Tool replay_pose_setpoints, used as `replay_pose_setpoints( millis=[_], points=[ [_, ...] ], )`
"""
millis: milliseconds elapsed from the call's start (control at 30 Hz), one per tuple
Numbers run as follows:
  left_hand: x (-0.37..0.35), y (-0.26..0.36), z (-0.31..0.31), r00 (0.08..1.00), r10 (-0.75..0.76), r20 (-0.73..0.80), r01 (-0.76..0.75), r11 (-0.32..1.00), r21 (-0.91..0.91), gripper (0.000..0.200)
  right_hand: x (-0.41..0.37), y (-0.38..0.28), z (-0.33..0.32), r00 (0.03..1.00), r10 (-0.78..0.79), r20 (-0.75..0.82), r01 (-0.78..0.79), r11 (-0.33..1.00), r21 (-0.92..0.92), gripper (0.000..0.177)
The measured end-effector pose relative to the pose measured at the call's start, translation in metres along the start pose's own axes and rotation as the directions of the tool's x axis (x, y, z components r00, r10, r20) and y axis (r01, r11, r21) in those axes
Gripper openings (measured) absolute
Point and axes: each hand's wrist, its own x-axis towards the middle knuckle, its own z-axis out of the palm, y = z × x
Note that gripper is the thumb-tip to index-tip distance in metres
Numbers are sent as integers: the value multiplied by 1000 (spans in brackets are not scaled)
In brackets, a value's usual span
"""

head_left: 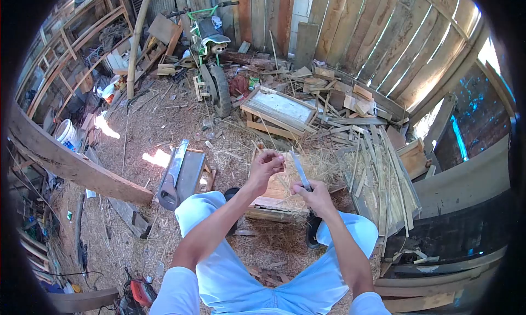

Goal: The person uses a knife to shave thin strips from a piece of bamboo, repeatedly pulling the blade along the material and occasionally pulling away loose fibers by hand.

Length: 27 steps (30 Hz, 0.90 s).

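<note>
My right hand (313,196) is closed round the handle of a knife (299,170), its pale blade pointing up and away from me. Just left of the blade, my left hand (267,170) is raised with its fingers pinched together. Thin straw-coloured slivers show around those fingertips, but what they hold is too fine to make out. Below both hands, between my knees, stands a low wooden block (276,190) strewn with thin shavings.
Left of my knee, a handsaw (174,175) lies on a small bench (189,170). Thin strips cover a board (378,186) on the right. Beyond are a wooden frame (279,109), a scrap wood pile (345,96) and a green motorbike (211,46). A beam (76,153) crosses the left side.
</note>
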Motion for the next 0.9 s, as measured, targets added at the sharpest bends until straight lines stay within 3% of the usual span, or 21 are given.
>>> replay_pose_setpoints(
  millis=[67,100,133,167,233,467,600,733,800,900],
  points=[
    [6,9,-6,1000,17,-8,-17,1000,3,16,-4,-14,-5,990,125,70,-125,992,0,18],
    [12,19,-11,993,113,-42,-112,993,25,16,-3,-10,-8,990,124,72,-124,992,-1,18],
    [16,29,-18,975,208,-75,-205,978,50,16,-2,-1,-10,995,60,79,-52,993,-103,17],
    [19,40,-26,975,209,-76,-206,977,51,16,0,6,-10,996,-5,91,23,979,-203,17],
    [18,62,-35,926,362,-110,-344,926,157,18,1,13,-9,996,-48,78,63,980,-191,17],
    [9,66,-39,907,391,-157,-384,920,72,21,0,3,-8,994,-47,94,67,974,-218,20],
    [7,70,-39,934,320,-159,-321,947,21,19,-2,-4,-2,997,-26,68,45,956,-290,21],
    [1,40,-23,964,242,-109,-226,964,142,19,-1,4,4,997,-63,-49,53,981,-185,24],
    [-5,17,-14,989,148,21,-149,983,105,18,-2,-2,6,995,-64,-82,52,989,-135,26],
    [-17,-5,0,994,54,98,-67,989,129,21,-2,-3,9,997,-3,-77,-11,982,-189,25]
  ],
)
